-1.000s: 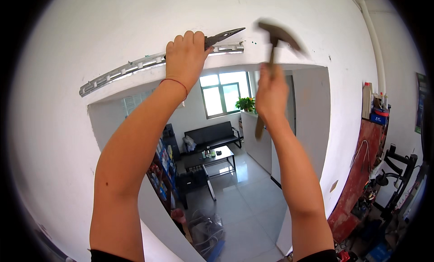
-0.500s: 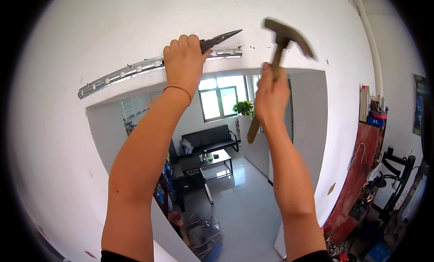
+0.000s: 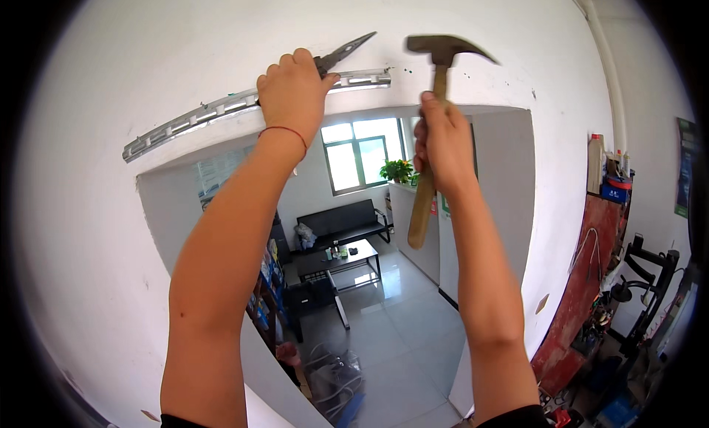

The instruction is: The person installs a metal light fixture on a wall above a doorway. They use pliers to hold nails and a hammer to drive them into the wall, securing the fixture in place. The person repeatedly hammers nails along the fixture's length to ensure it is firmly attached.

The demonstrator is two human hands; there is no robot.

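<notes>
My left hand [image 3: 294, 96], with a red string round the wrist, is closed on dark needle-nose pliers [image 3: 347, 51]. Their jaws point up and to the right, clear of my fist. Behind that hand, a slotted metal rail [image 3: 181, 124] runs along the white wall above the opening; my hand covers part of it. To the right, my right hand [image 3: 452, 144] grips the wooden handle of a claw hammer [image 3: 441, 50]. The hammer stands nearly upright, its head apart from the pliers and the rail's right end.
Below the rail is a wall opening [image 3: 509, 177] into a room with a black sofa [image 3: 343, 223], a low table [image 3: 347, 258] and a potted plant [image 3: 396, 171]. A red cabinet [image 3: 572, 280] with bottles on top stands at the right, beside cluttered equipment.
The hammer has swung left and its head is now nearer level. The pliers in my left hand tilt up more steeply. The whole view has shifted slightly.
</notes>
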